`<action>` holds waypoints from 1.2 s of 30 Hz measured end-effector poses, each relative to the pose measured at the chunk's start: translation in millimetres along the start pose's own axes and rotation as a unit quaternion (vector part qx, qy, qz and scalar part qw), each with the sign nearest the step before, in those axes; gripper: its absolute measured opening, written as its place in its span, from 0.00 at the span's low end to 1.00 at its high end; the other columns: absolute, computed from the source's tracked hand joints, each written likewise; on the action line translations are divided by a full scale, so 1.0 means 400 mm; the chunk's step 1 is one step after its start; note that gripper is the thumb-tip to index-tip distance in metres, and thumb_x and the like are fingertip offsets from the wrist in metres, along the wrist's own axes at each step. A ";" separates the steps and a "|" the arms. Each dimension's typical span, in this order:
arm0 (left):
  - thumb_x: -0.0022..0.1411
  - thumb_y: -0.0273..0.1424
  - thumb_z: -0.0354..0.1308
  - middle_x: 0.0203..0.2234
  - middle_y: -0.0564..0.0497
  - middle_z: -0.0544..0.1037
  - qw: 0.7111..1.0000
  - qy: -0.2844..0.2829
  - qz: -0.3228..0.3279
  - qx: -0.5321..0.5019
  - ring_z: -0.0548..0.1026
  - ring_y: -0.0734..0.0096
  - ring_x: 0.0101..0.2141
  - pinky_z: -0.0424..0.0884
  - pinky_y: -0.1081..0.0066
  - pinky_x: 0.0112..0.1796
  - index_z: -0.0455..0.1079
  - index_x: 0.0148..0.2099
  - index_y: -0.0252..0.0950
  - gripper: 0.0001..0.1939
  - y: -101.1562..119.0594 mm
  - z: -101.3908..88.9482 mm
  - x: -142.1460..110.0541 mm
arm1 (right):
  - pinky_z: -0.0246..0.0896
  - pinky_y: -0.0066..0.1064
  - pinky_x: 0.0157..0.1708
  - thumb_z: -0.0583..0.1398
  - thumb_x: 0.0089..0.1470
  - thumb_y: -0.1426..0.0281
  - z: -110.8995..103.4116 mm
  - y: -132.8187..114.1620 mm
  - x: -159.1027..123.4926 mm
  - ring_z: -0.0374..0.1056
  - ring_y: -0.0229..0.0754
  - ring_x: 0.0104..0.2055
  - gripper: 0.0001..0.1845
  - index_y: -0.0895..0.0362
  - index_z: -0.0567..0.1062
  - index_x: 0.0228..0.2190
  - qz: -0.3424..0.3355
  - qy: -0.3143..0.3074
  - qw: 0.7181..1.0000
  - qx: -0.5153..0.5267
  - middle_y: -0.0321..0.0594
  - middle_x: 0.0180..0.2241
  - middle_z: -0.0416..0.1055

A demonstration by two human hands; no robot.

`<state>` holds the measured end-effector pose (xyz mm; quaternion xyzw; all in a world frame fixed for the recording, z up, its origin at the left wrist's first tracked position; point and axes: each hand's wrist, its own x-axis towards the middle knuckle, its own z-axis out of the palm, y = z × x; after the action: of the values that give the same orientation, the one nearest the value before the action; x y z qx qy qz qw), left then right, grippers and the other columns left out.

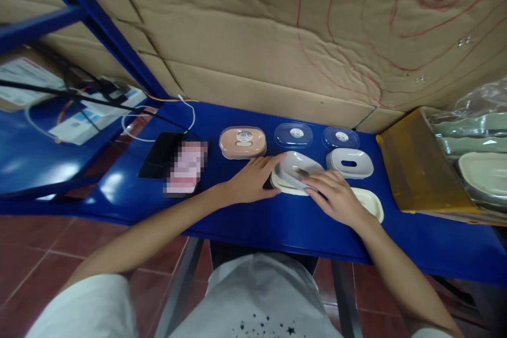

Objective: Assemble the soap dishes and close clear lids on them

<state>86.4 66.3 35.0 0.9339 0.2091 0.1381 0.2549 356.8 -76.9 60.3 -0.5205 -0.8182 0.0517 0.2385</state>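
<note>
A glossy light grey soap dish part (301, 161) is tilted over a cream oval tray (291, 188) in front of me. My right hand (332, 193) grips the grey part by its right side, fingers bent over the rim. Wrapped around the left end of both pieces is my left hand (257, 179), its thumb low by the cream tray and its index finger at the grey rim. A small brownish patch shows inside the grey part; I cannot make it out. Partly behind my right wrist lies another cream tray (372, 203).
Behind stand a pink soap dish (243, 143) under a clear cover, two clear lids (293, 135) and a grey slotted insert (350, 163). A phone (186, 167) and black device (160, 156) lie left on the blue table (245, 222). A cardboard box (412, 169) holds trays at right.
</note>
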 end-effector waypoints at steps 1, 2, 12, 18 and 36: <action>0.67 0.41 0.67 0.72 0.35 0.64 1.000 0.005 0.001 -0.002 0.68 0.41 0.68 0.63 0.41 0.67 0.42 0.81 0.41 0.51 -0.004 0.003 0.000 | 0.71 0.53 0.53 0.58 0.73 0.67 0.001 -0.003 0.001 0.78 0.54 0.54 0.16 0.48 0.78 0.57 -0.006 -0.007 1.000 0.001 0.44 0.51 0.83; 0.67 0.41 0.67 0.73 0.36 0.64 1.000 0.011 0.001 -0.005 0.68 0.41 0.68 0.63 0.41 0.67 0.42 0.81 0.41 0.51 -0.008 0.007 -0.001 | 0.71 0.53 0.54 0.58 0.73 0.68 0.002 -0.006 0.002 0.78 0.53 0.54 0.15 0.49 0.78 0.57 -0.010 -0.012 1.000 0.003 0.44 0.51 0.83; 0.69 0.35 0.65 0.74 0.35 0.61 0.997 0.041 0.045 -0.050 0.61 0.45 0.73 0.60 0.45 0.70 0.45 0.80 0.39 0.47 -0.023 0.013 -0.009 | 0.71 0.53 0.57 0.59 0.72 0.70 0.020 -0.002 0.013 0.78 0.51 0.54 0.16 0.49 0.76 0.58 -0.023 -0.016 0.999 0.031 0.44 0.51 0.82; 0.69 0.40 0.67 0.72 0.35 0.63 0.997 0.031 0.041 -0.055 0.62 0.44 0.72 0.60 0.44 0.69 0.49 0.79 0.41 0.45 -0.027 0.013 -0.006 | 0.72 0.51 0.56 0.59 0.71 0.72 0.021 -0.011 0.020 0.78 0.51 0.53 0.16 0.51 0.78 0.57 -0.041 -0.003 0.999 -0.002 0.44 0.50 0.83; 0.70 0.38 0.64 0.71 0.35 0.66 0.997 0.021 0.029 0.072 0.66 0.42 0.70 0.57 0.45 0.68 0.53 0.78 0.38 0.41 -0.014 0.009 -0.012 | 0.68 0.47 0.54 0.60 0.71 0.71 0.032 -0.026 0.016 0.78 0.52 0.52 0.15 0.55 0.75 0.57 -0.093 -0.016 0.986 -0.136 0.47 0.51 0.83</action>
<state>82.0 66.8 28.3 0.9524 0.1965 0.1498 0.1788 340.2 -73.8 54.7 -0.4685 -0.8664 -0.0740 0.1564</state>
